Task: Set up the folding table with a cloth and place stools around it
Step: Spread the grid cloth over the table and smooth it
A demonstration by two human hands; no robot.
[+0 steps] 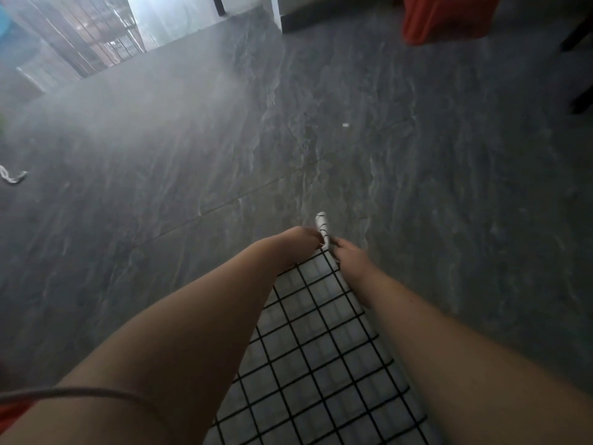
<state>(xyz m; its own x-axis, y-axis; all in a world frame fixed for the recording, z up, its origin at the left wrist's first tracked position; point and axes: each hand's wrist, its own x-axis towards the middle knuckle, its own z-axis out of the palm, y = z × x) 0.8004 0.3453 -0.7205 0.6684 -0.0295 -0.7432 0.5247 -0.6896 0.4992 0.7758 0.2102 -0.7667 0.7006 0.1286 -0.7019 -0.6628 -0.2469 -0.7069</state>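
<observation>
You are stretching both bare arms forward and down over a dark grey, marble-veined tile floor (192,155); between your forearms a white cloth printed with a thin black grid (321,348) is running away from you, from the bottom of the view up to your hands; your left hand (301,240) is curling its fingers and pinching the cloth's far edge; your right hand (351,255) is gripping the same edge just beside it, so the two hands are sitting close together with a small upright fold of cloth poking out beyond them; whether the cloth is resting on anything cannot be told; a thin grey cord (96,395) is crossing your left upper arm near the bottom left; a blurred red-orange plastic shape (446,17) is standing on the floor far off at the top right; a small white scrap (11,176) is lying at the left edge, well apart from the cloth.
</observation>
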